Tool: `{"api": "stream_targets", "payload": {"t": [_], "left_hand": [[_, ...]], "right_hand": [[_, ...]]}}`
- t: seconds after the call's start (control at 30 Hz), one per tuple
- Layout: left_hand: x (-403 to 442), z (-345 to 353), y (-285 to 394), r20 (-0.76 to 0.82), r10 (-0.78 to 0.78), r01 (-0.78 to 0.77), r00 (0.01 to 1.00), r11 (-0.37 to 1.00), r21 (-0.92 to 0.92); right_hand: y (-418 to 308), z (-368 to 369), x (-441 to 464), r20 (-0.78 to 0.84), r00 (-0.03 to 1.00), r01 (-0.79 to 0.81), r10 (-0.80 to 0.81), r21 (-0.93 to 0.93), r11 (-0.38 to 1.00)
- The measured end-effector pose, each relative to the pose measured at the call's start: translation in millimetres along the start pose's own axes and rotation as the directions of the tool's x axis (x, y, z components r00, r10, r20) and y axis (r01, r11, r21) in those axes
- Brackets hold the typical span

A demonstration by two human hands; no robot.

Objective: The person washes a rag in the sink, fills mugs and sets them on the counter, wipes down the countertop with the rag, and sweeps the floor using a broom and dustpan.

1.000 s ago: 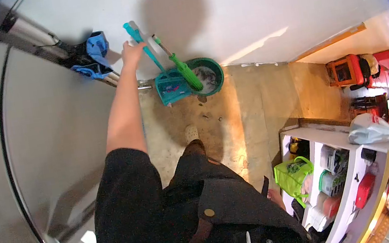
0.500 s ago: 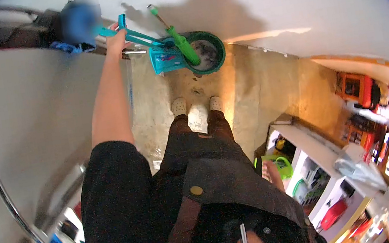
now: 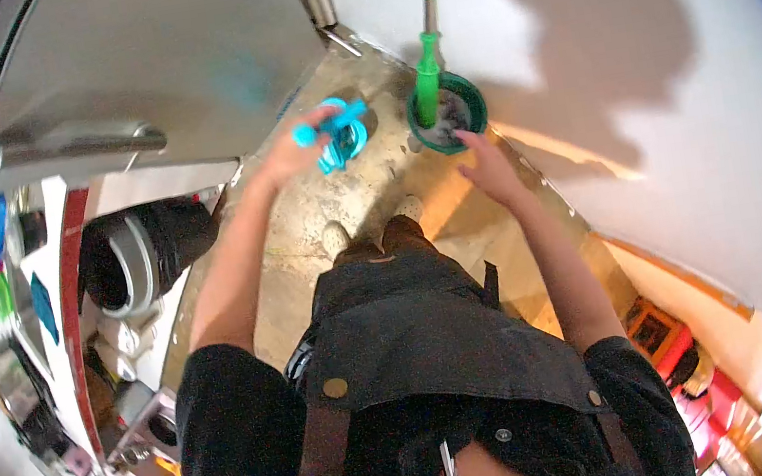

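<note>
My left hand (image 3: 294, 149) is closed around the handle of a turquoise long-handled dustpan (image 3: 344, 140). The dustpan is held out over the floor, seen from almost straight above and a little blurred. My right hand (image 3: 489, 168) reaches toward the front rim of a dark green bucket (image 3: 475, 96), fingers apart and holding nothing; whether a fingertip touches the rim I cannot tell. A mop with a green sleeve (image 3: 428, 83) and a metal handle stands in the bucket, leaning near the wall. Greyish foamy contents show around its base.
A white wall (image 3: 568, 102) rises to the right of the bucket. A metal door with a lever handle (image 3: 87, 146) is at upper left. A black bin with a grey rim (image 3: 133, 260) stands at left. Red items (image 3: 663, 344) lie at lower right.
The view has turned, and the dustpan in my left hand is now apart from the bucket, to its left. My right hand has come up from my side to the bucket.
</note>
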State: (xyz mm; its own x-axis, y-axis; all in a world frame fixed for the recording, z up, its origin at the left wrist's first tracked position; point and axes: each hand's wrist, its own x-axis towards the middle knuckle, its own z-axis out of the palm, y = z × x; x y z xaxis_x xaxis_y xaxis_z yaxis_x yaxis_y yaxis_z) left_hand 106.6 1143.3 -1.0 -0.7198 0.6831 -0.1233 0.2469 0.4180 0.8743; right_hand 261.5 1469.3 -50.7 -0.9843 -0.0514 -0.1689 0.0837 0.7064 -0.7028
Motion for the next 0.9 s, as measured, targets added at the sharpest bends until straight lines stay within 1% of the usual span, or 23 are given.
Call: {"api": "stream_targets", "payload": {"t": [0.03, 0.1, 0.13, 0.17, 0.2, 0.23, 0.3, 0.37, 0.4, 0.5, 0.53, 0.57, 0.63, 0.67, 0.73, 0.77, 0.8, 0.83, 0.9], "left_hand": [[-24.0, 7.2, 4.5, 0.058, -0.013, 0.012, 0.998, 1.0, 0.014], [-74.7, 22.7, 13.7, 0.116, -0.047, 0.034, 0.992, 0.994, 0.108], [-96.2, 26.7, 21.1, 0.144, -0.054, 0.045, 0.988, 0.997, 0.065], [-117.7, 31.0, 27.1, 0.167, -0.061, 0.058, 0.984, 0.998, 0.02], [-138.2, 38.4, 28.8, 0.103, -0.061, 0.056, 0.993, 0.997, 0.05], [-162.7, 48.3, 32.0, -0.096, -0.068, 0.071, 0.993, 0.997, 0.022], [-203.2, 57.8, 23.7, -0.139, -0.117, 0.146, 0.983, 0.965, 0.22], [-250.4, 73.7, 17.0, -0.305, -0.273, 0.321, 0.913, 0.939, 0.121], [-273.6, 80.1, 19.3, -0.367, -0.349, 0.395, 0.862, 0.917, 0.056], [-334.9, 93.3, 35.2, -0.424, -0.516, 0.446, 0.745, 0.857, -0.258], [-349.9, 96.3, 38.9, -0.47, -0.478, 0.42, 0.742, 0.878, -0.23], [-364.7, 100.1, 35.6, -0.501, -0.445, 0.429, 0.743, 0.89, -0.154], [-393.1, 113.3, 31.9, -0.565, -0.38, 0.452, 0.732, 0.892, -0.015], [-404.7, 117.8, 29.1, -0.602, -0.36, 0.433, 0.713, 0.901, -0.026], [-428.2, 124.4, 26.2, -0.605, -0.399, 0.459, 0.689, 0.886, -0.062], [-441.4, 127.3, 26.7, -0.601, -0.417, 0.471, 0.682, 0.879, -0.076], [-454.1, 128.8, 30.5, -0.619, -0.447, 0.471, 0.646, 0.871, -0.138], [-468.6, 129.1, 32.7, -0.657, -0.445, 0.476, 0.609, 0.867, -0.147], [-491.4, 134.7, 31.9, -0.723, -0.435, 0.477, 0.537, 0.863, -0.165]], "right_hand": [[-44.6, 4.8, 19.5, -0.007, 0.98, 0.199, -0.2, -0.046, 0.979], [-120.5, 34.7, 36.0, -0.019, 0.927, 0.368, -0.375, -0.146, 0.918], [-151.1, 48.8, 34.5, 0.125, 0.926, 0.369, -0.357, -0.094, 0.925], [-175.8, 64.6, 29.9, 0.273, 0.9, 0.364, -0.339, -0.047, 0.93], [-188.1, 89.1, 26.5, 0.428, 0.853, 0.359, -0.299, -0.066, 0.931], [-189.6, 116.7, 18.7, 0.552, 0.788, 0.286, -0.274, 0.066, 0.956], [-204.2, 167.6, -1.1, 0.624, 0.751, 0.338, -0.215, -0.084, 0.937], [-209.2, 223.1, -19.3, 0.694, 0.716, 0.291, -0.08, -0.193, 0.937], [-217.3, 230.8, -30.8, 0.71, 0.701, 0.33, -0.064, -0.244, 0.912], [-215.3, 284.8, -72.5, 0.725, 0.673, 0.437, -0.145, -0.232, 0.869], [-211.6, 296.3, -86.6, 0.73, 0.673, 0.431, -0.121, -0.254, 0.866], [-206.0, 309.7, -100.7, 0.717, 0.679, 0.443, -0.157, -0.229, 0.867], [-218.2, 320.2, -118.8, 0.702, 0.695, 0.464, -0.157, -0.271, 0.844], [-227.7, 318.7, -124.6, 0.698, 0.692, 0.483, -0.187, -0.254, 0.838], [-236.8, 323.0, -137.5, 0.688, 0.673, 0.541, -0.272, -0.207, 0.815], [-250.2, 324.4, -144.6, 0.723, 0.65, 0.541, -0.236, -0.222, 0.811], [-255.1, 331.4, -152.0, 0.738, 0.633, 0.555, -0.232, -0.224, 0.801], [-260.3, 337.4, -155.1, 0.751, 0.62, 0.567, -0.228, -0.228, 0.792], [-272.6, 339.7, -163.3, 0.721, 0.65, 0.57, -0.242, -0.252, 0.782]]}}
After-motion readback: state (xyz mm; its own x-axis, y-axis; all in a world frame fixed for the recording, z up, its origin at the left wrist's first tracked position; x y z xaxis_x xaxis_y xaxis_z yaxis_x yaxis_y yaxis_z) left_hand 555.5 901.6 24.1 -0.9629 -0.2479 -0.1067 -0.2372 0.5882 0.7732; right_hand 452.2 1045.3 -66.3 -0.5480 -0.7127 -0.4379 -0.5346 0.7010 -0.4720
